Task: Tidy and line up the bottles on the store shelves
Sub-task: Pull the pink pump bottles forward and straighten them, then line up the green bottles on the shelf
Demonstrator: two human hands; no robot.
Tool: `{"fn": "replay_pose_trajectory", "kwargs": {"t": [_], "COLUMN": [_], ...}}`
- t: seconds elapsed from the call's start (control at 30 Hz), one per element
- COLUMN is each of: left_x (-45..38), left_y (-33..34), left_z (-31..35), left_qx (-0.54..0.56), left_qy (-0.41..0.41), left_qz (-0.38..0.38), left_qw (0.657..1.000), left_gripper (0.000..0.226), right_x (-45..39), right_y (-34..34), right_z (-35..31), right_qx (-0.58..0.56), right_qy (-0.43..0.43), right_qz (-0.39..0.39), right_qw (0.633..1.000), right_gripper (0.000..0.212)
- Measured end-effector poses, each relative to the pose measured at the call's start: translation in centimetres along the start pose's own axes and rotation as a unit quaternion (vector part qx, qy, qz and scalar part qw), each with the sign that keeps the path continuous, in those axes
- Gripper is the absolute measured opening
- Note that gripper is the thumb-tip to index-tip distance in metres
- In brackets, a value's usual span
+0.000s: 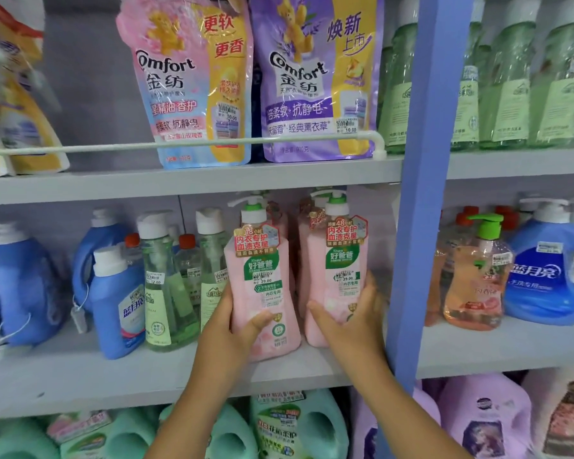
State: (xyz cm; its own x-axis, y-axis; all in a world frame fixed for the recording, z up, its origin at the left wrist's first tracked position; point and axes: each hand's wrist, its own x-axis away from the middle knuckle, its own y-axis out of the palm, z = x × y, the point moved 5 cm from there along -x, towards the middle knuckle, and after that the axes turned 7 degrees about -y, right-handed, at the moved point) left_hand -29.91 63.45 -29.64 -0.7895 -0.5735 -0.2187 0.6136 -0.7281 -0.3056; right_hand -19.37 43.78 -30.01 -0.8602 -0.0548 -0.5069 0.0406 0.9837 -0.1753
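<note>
Hands grip two pink pump bottles: left hand (237, 321) left bottle (262, 286), right hand (353, 318) right bottle (337, 279).

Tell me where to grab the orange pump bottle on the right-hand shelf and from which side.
Grip the orange pump bottle at its narrow waist, below the shoulder, coming straight from the front. It stands upright at the shelf's front edge, with the blue post close on its left and a blue detergent jug tight on its right, so the sides are crowded. Avoid the green pump head.
</note>
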Motion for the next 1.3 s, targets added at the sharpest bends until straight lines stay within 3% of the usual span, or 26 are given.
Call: {"fn": "replay_pose_trajectory", "kwargs": {"t": [0.13,0.2,0.33,0.4,0.47,0.57,0.67,0.8,0.97,1.03,1.1,1.3], "left_x": [-1.5,-1.8,-1.4,-0.5,0.3,0.4,-1.2,-2.8,-4.1,-4.1,-3.4,-0.7], "left_y": [0.3,0.4,-0.7,-2.1,-4.7,-9.3,-11.4,-11.9,-12.8,-13.1,-13.4,-15.3], "left_z": [0.3,0.7,1.4,1.8,1.9,0.9,-0.6,-2.0,-2.8,-3.3,-3.3,-4.3], "left_qx": [-0.083,-0.165,-0.377,-0.339,-0.239,-0.163,-0.139,-0.147,-0.243,-0.249,-0.222,-0.103], "left_qy": [0.017,0.039,0.084,0.104,0.122,0.114,0.069,0.021,-0.022,-0.02,-0.019,0.038], "left_qz": [0.006,0.014,0.1,0.12,0.169,0.281,0.263,0.206,0.186,0.18,0.17,0.153], "left_qw": [0.996,0.985,0.917,0.927,0.948,0.939,0.952,0.967,0.952,0.951,0.96,0.982], "left_gripper": [0.053,0.067,0.095,0.084,0.059,0.042,0.057,0.072,0.082,0.082,0.082,0.075], "right_x": [-0.5,-0.7,0.4,2.5,5.3,8.0,7.2,5.9,4.4,3.8,3.7,4.1], "right_y": [0.3,0.3,0.3,0.4,0.6,3.4,8.5,14.2,19.1,20.4,21.0,21.0], "right_z": [0.6,0.9,0.3,-1.1,-4.2,-8.4,-10.1,-11.3,-11.7,-10.9,-10.2,-10.8], "right_qx": [0.039,0.048,0.074,0.1,0.107,0.044,-0.026,-0.003,0.03,0.061,0.112,0.195], "right_qy": [-0.003,0.0,0.017,-0.023,-0.133,-0.24,-0.187,-0.114,-0.058,0.005,0.027,-0.032], "right_qz": [0.01,0.014,0.015,0.021,0.045,0.002,-0.096,-0.138,-0.087,-0.089,-0.083,-0.067], "right_qw": [0.999,0.999,0.997,0.995,0.984,0.97,0.977,0.984,0.994,0.994,0.99,0.978], "right_gripper": [0.114,0.115,0.118,0.115,0.102,0.073,0.062,0.079,0.088,0.089,0.089,0.07]}}
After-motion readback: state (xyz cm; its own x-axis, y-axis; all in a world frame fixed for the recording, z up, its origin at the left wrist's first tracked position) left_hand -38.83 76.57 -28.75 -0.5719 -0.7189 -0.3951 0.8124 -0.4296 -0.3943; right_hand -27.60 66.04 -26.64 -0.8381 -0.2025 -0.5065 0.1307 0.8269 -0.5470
